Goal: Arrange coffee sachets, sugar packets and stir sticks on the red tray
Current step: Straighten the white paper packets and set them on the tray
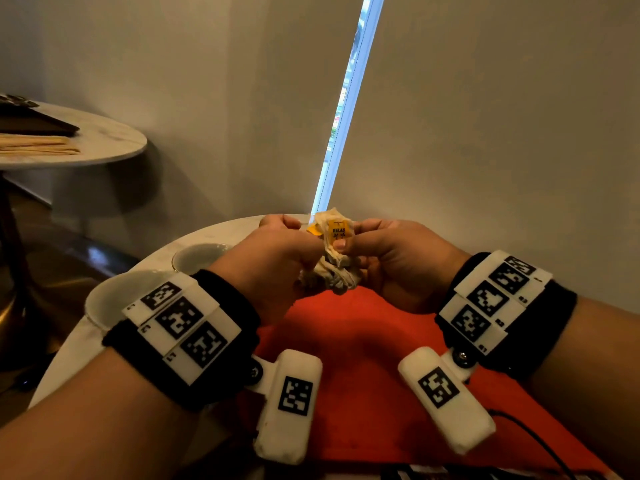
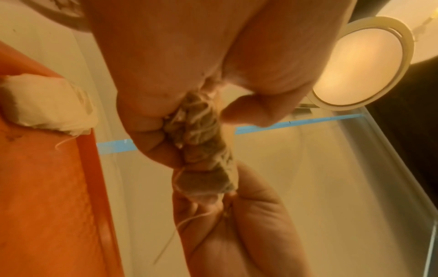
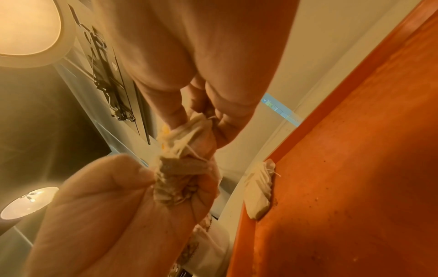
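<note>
Both hands hold one tangled bundle of pale sachets (image 1: 332, 268) with strings, raised above the far end of the red tray (image 1: 363, 327). My left hand (image 1: 298, 244) grips the bundle's lower part in its curled fingers. My right hand (image 1: 353, 244) pinches the upper part, thumb on a yellow tag (image 1: 337, 232) that reads RELAX. The wrist views show the bundle (image 2: 206, 180) (image 3: 180, 166) squeezed between the two hands. One white sachet (image 2: 47, 105) (image 3: 258, 189) lies at the tray's edge (image 2: 94, 168). Sugar packets are not in view.
The tray sits on a round marble table (image 1: 214, 233) with two white dishes (image 1: 201, 256) (image 1: 114, 299) at its left. A second round table (image 1: 104, 140) at far left carries wooden stir sticks (image 1: 38, 145) and a dark tray (image 1: 34, 123). A wall stands close behind.
</note>
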A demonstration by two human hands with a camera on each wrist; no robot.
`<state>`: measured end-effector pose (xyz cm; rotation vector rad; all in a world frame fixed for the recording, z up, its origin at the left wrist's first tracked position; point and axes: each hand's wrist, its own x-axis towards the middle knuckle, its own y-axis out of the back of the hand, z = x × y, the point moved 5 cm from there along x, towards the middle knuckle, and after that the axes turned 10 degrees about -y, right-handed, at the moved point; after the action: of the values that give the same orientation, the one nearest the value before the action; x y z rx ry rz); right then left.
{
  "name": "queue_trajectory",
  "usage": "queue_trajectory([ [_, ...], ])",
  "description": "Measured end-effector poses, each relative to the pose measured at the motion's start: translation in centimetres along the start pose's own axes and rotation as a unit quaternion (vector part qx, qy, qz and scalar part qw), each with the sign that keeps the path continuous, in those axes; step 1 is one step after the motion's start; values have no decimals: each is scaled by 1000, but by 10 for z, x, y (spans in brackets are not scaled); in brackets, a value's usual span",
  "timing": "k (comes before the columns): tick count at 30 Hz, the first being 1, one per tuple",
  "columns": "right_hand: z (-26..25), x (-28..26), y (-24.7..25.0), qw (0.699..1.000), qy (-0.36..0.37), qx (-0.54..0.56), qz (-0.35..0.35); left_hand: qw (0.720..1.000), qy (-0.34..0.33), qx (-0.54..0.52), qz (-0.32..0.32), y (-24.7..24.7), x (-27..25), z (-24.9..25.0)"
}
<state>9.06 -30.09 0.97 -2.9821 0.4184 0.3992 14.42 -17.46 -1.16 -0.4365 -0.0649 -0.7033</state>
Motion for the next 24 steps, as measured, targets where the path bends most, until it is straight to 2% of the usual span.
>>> queue_trajectory([
  [3,-4,-2,4,999,15,22,21,1000,0,11,16,5,5,-2],
  [5,-6,-3,5,998,29,43,33,1000,-16,-20,14,6,6,0],
  [8,-7,-3,8,995,47,78,44,993,-29,-95,59,5,6,1],
  [15,-11,-5,7,990,81,104,40,980,-96,-125,121,4,9,-1],
  [18,-12,-7,4,989,88,110,38,980,-107,-118,119,1,10,-2],
  [21,-10,-7,-1,989,95,101,41,982,-90,-108,123,-2,8,-5],
  [22,-9,-7,-2,990,95,100,42,986,-76,-96,114,-3,8,-6],
  [24,-6,-7,-6,991,94,88,37,994,-40,-82,54,-9,6,-8],
])
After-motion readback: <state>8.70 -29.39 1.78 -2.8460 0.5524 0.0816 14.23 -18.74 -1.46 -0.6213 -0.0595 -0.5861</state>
